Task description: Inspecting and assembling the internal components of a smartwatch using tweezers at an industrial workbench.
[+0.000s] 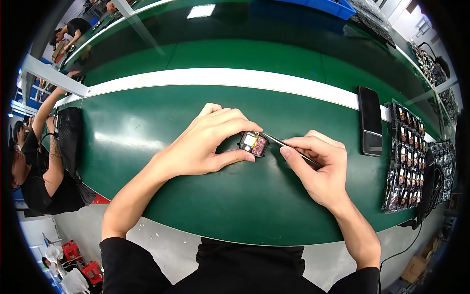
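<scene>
Between the thumb and fingers of my left hand [208,134] is an opened smartwatch body [254,144], a small black square case. Its inside faces up and shows a silvery-white block, a yellow strip and a reddish part. My right hand [320,164] grips a thin dark metal tool [299,153] like a pen; tweezers or a pick, I cannot tell which. The tool's tip meets the upper right edge of the watch case, near my left index finger. Both hands are over the green tabletop [210,206].
A black phone-like slab [370,120] lies right of my right hand. Beyond it is a clear tray [407,157] with rows of small watch parts. A white rail [220,77] crosses behind my hands. A black bag [69,139] and a co-worker [41,171] are at the left.
</scene>
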The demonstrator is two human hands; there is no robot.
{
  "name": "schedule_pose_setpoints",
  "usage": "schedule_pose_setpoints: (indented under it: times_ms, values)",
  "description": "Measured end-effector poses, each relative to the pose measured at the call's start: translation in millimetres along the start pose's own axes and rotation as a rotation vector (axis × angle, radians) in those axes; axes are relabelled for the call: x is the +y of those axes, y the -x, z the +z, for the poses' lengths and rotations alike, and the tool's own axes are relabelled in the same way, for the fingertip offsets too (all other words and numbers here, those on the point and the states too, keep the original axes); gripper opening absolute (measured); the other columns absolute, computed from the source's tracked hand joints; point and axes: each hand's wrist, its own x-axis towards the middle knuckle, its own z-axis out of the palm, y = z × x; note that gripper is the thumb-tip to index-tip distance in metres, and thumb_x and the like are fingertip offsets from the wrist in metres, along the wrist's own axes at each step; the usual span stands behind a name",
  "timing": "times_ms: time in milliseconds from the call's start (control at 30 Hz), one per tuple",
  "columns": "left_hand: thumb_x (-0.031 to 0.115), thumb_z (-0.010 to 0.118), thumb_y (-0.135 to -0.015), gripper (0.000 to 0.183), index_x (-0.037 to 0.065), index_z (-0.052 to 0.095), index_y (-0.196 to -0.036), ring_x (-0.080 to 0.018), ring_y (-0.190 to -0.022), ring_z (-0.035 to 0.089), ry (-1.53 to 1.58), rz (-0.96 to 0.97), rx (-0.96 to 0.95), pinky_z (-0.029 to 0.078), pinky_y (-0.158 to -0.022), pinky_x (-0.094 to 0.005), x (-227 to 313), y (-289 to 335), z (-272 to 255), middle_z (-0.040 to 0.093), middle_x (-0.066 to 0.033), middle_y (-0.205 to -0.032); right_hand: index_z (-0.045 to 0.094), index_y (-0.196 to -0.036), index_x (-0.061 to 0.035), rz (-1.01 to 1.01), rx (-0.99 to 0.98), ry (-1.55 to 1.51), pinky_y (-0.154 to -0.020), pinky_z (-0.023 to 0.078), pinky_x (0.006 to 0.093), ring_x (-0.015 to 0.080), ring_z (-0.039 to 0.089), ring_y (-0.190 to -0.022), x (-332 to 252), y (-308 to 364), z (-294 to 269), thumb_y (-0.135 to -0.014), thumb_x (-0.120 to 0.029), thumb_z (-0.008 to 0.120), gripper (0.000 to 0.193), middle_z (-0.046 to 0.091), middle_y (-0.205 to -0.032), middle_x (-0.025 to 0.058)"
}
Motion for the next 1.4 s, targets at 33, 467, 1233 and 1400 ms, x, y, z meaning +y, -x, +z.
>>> schedule_pose_setpoints:
  times_ms: [33, 467, 1233, 1400]
  values:
    - [0.027, 0.097, -0.088, 0.056, 0.011, 0.076, -0.138, -0.0189, -0.1, 0.068, 0.006, -0.003, -0.002, 0.04, -0.099, -0.0366, -1, 0, 0, 0.075, -0.0019, -0.108, 0.083, -0.098, 0.0019, -0.014, -0.004, 0.028, -0.053, 0.033, 0.0266, 0.0033, 0.048, -0.061, -1, 0, 0, -0.094, 0.002, 0.085, 0.004, 0.061, -0.071, -0.0009]
    - [0.03, 0.1, -0.083, 0.05, 0.011, 0.081, -0.126, -0.0185, -0.086, 0.062, 0.046, -0.084, -0.011, 0.041, -0.093, -0.0373, 1, -6, -1, 0.069, -0.0003, -0.091, 0.08, -0.092, 0.0022, -0.043, -0.066, 0.133, -0.049, 0.037, 0.0284, 0.0074, 0.052, -0.054, -2, -7, 5, -0.092, 0.003, 0.082, 0.002, 0.065, -0.071, 0.0036]
    - [0.027, 0.102, -0.078, 0.05, 0.01, 0.082, -0.121, -0.0178, -0.077, 0.052, 0.059, -0.121, 0.024, 0.042, -0.085, -0.0348, 2, -6, 1, 0.067, 0.0, -0.087, 0.084, -0.099, -0.0001, -0.316, 0.022, 0.391, -0.046, 0.039, 0.0327, 0.015, 0.055, -0.052, 3, -3, 9, -0.082, 0.004, 0.088, 0.018, 0.059, -0.073, 0.0034]
    - [0.026, 0.101, -0.08, 0.047, 0.009, 0.081, -0.119, -0.0187, -0.077, 0.053, 0.032, -0.104, 0.031, 0.042, -0.085, -0.0346, 4, -8, 0, 0.067, -0.0004, -0.086, 0.084, -0.101, -0.0004, -0.367, 0.027, 0.428, -0.046, 0.042, 0.0349, 0.0181, 0.057, -0.053, 3, -4, 11, -0.081, 0.003, 0.089, 0.02, 0.06, -0.076, 0.0035]
